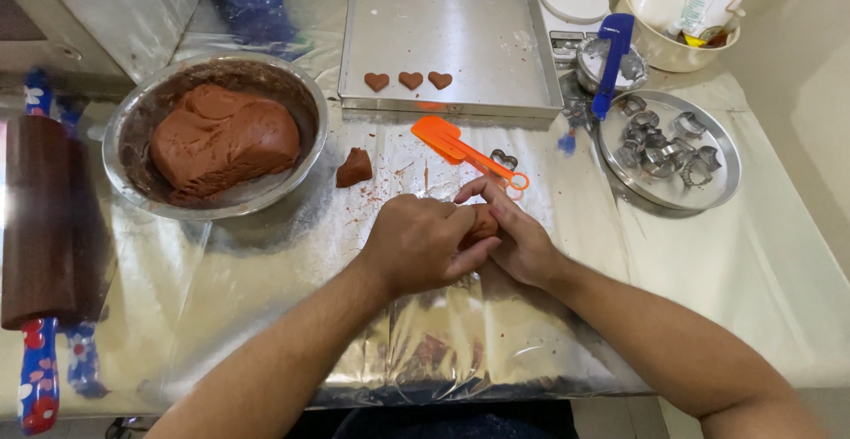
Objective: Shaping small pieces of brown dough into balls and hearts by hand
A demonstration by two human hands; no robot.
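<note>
At the far left of a counter covered in clear plastic sheeting (761,262) lies a dark wooden rolling pin (40,227) with patterned red-and-blue handles. Beside it stands a steel mixing bowl (124,129) holding a large mound of brown dough (223,138), and just right of the bowl a small scrap of dough (354,169) sits on the sheeting. At centre, a person's left hand (421,244) and right hand (522,240) are pressed together, both closed around a small lump of brown dough (482,224) that shows only between the fingers, low over the sheeting. Just beyond the hands lies an orange spatula (456,149), with a small metal cutter (504,158) close by its handle. Behind it, a square steel baking tray (460,23) carries three heart-shaped dough pieces (409,80) in a row along its near edge. To the right, a blue-handled tool (613,58) rests across a small metal dish (589,60), and a round steel plate (722,178) holds a heap of metal cookie cutters (660,142). A cream bowl (673,50) with packets stands at the far right corner.
</note>
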